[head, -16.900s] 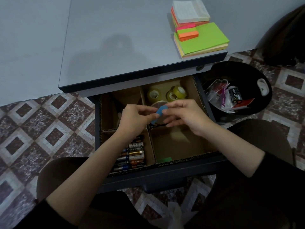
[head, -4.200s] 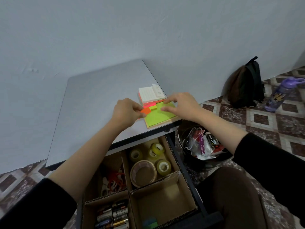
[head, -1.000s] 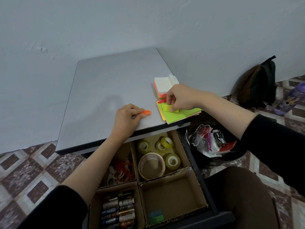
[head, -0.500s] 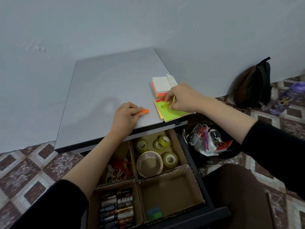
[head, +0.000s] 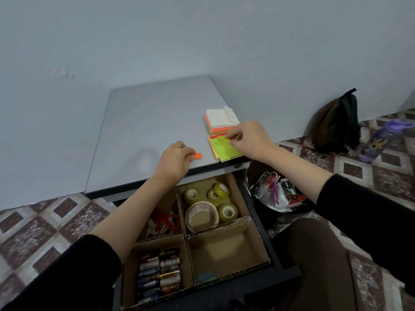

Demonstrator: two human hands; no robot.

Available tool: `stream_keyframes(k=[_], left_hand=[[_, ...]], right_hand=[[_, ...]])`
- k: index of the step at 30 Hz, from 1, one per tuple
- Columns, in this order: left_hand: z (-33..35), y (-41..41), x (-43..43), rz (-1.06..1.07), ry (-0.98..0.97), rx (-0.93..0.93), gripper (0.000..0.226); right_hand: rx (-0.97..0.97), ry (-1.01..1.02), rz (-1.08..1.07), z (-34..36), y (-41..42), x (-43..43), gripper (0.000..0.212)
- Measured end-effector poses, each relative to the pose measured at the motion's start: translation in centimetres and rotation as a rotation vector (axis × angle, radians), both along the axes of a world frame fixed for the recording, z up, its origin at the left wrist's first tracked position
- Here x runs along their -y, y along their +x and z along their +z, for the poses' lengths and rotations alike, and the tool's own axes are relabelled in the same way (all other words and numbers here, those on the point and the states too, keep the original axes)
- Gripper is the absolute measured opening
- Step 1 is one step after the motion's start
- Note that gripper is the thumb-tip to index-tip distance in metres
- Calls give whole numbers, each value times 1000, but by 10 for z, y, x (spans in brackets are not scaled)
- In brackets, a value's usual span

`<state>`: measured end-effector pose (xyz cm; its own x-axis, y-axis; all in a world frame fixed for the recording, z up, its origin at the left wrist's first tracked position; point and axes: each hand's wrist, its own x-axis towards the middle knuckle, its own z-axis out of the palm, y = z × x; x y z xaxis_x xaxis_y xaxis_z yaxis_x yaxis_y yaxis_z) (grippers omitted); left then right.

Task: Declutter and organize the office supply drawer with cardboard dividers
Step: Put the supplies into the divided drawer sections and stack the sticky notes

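My left hand (head: pixel 174 161) pinches a small orange sticky-note pad (head: pixel 197 156) on the grey desk top (head: pixel 155 122). My right hand (head: pixel 249 138) pinches a small yellow-green pad at the top of the big green sticky-note pad (head: pixel 221 149). Behind that lies a stack of orange and white note pads (head: pixel 221 121). Below, the open drawer (head: pixel 253 218) has cardboard dividers. Tape rolls (head: pixel 210 204) fill the back right cell, batteries (head: pixel 159 274) the front left, red and white clips (head: pixel 162 224) the back left. A blue-green pad (head: pixel 205 277) lies in the front right cell.
A black bin (head: pixel 278 196) with wrappers and packets stands right of the drawer. A dark backpack (head: pixel 336 124) leans on the wall, with a purple bottle (head: pixel 386 138) beside it on the tiled floor. My knees frame the drawer front.
My right hand has shifted slightly along the top edge of the green pad and now pinches the small yellow-green pad there. My left hand still holds the orange pad.
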<state>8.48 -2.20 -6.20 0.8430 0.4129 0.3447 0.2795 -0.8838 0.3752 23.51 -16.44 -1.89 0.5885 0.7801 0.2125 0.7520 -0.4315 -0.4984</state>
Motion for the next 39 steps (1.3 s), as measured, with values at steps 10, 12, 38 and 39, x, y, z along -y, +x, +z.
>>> stream_keyframes(k=[10,12,38,39], left_hand=[[-31,-101,54,-18,-232,75,16],[-54,-115,55,-8,-254,3,16],[-112,-101,44,-60,-486,0,21],[-112,-101,44,-59,-491,3,21]], right_hand=[[-794,-72,192,-47,-79,62,19],[-775,-252,251,-77,-99,67,15],[-421,-627,535,-192,-134,29,17],[-407,-636,551,-192,-134,30,17]])
